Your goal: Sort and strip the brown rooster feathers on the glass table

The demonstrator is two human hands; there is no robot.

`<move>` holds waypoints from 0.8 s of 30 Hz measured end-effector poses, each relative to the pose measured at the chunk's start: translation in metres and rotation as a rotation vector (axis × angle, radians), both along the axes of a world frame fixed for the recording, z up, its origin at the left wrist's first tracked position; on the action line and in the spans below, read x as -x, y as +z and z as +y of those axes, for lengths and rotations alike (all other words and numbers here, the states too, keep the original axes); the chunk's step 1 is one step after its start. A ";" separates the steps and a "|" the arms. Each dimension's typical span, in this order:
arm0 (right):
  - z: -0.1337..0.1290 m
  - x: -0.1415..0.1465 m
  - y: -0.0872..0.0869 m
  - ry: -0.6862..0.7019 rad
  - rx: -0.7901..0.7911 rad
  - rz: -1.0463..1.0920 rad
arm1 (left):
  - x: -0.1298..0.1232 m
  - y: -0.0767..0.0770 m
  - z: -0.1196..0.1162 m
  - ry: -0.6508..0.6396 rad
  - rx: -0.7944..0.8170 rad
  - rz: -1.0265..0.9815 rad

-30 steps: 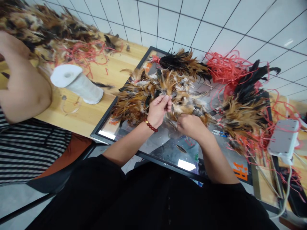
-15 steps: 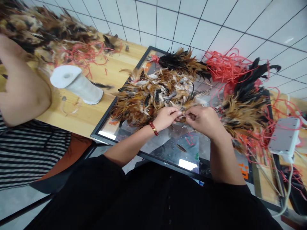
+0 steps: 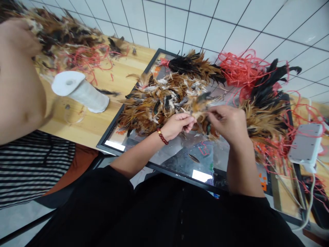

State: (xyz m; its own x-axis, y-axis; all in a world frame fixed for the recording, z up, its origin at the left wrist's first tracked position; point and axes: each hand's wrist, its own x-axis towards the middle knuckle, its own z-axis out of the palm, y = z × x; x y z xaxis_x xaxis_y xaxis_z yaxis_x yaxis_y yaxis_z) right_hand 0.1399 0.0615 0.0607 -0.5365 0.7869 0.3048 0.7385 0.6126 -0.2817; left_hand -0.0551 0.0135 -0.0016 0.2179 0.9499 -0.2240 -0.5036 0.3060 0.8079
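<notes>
A brown feather with a dark tip (image 3: 200,103) stands up from the pinched thumb and finger of my left hand (image 3: 180,126). To its right, my right hand (image 3: 227,122) is closed in a pinch, the fingertips close beside that feather; whether they hold anything is too small to see. Behind and left of both hands spreads a heap of brown, white and black feathers (image 3: 164,99). One small dark feather (image 3: 193,158) lies apart on the black-framed glass panel (image 3: 174,161) below my hands.
Tied black-and-brown feather bundles (image 3: 190,67) and tangled pink plastic string (image 3: 240,70) lie at the back. A white power strip (image 3: 305,145) sits at right. On the left are a white spool (image 3: 84,94), more feathers (image 3: 66,31) and a co-worker's arm (image 3: 20,82).
The feather in my left hand now shows upright above the fingers. My right hand has shifted slightly right and up, away from the left. The co-worker's arm has moved up.
</notes>
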 end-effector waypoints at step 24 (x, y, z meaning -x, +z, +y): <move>0.001 0.014 -0.011 0.105 0.147 -0.084 | 0.009 -0.006 0.010 0.423 -0.229 0.368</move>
State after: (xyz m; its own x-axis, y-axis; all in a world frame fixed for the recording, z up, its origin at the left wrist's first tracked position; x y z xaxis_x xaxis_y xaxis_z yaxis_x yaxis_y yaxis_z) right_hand 0.1259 0.0625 0.0493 -0.6368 0.7579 0.1414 0.6973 0.6444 -0.3138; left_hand -0.0643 0.0232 -0.0078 -0.2424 0.9702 0.0071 -0.2188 -0.0618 0.9738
